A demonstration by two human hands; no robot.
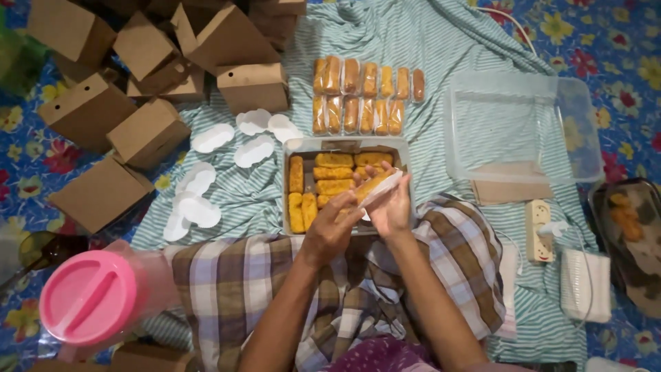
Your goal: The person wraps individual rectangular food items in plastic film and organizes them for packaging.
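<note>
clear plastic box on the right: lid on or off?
Cannot tell. The clear plastic container lies on the striped cloth, which shows through it; no separate lid is distinguishable.

At the centre of the frame, the left hand [332,231] and the right hand [392,207] together held a golden fried roll in a clear plastic wrapper [376,186], just above a rectangular grey tray of unwrapped fried rolls [348,146]. Above the tray, two rows of wrapped golden rolls [365,95] lay on a green-and-white striped cloth [427,41]. Folded brown cardboard boxes [148,131] crowded the upper left, with white scalloped paper liners [215,138] scattered beside them. A clear plastic lidded container [523,127] sat at right, and a round pink lid [88,296] at lower left.
</note>
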